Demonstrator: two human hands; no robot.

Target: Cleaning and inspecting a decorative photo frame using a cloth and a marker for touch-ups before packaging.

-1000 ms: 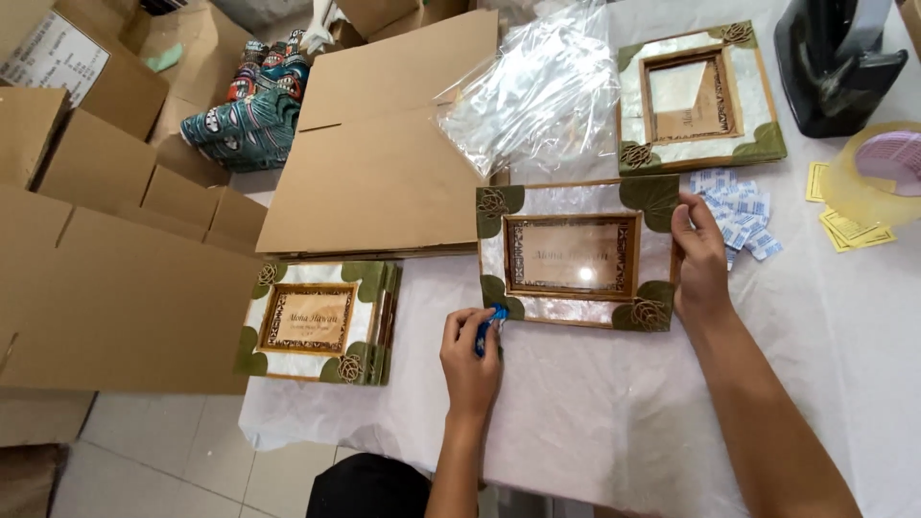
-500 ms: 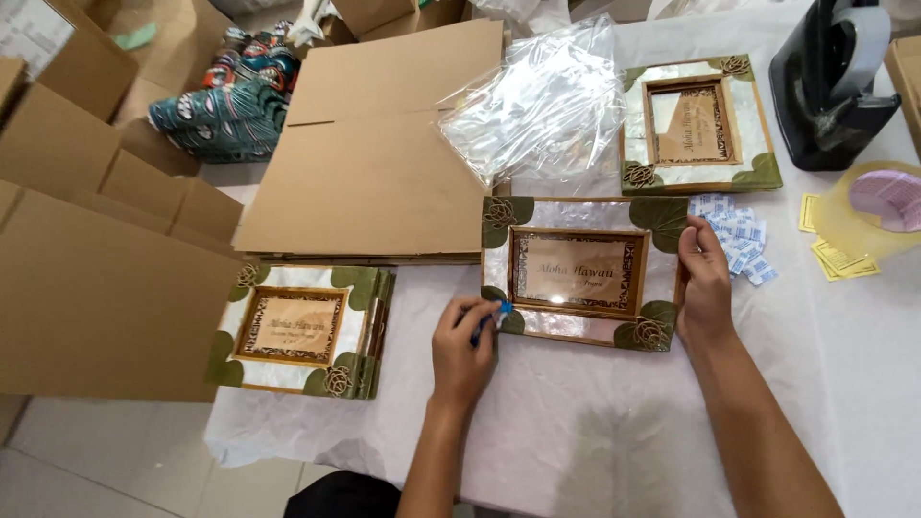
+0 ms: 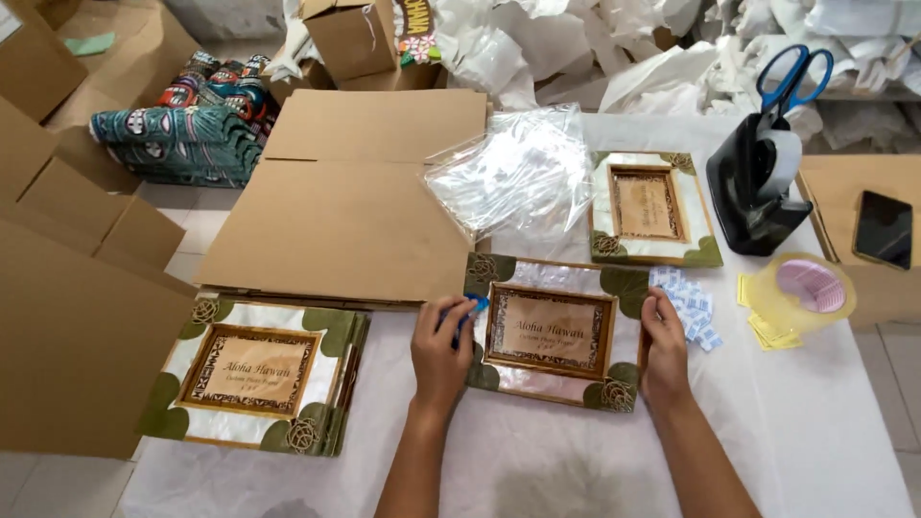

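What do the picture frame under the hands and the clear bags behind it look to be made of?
The picture frame between the left hand and right hand looks like pearly shell or a glossy imitation, with green leaf corners and a wood-toned inner border; its sheen suggests this. The clear bags look like thin plastic film: transparent, crinkled, glinting.

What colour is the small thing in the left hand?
Blue; the small thing shows in the head view, in the left hand.
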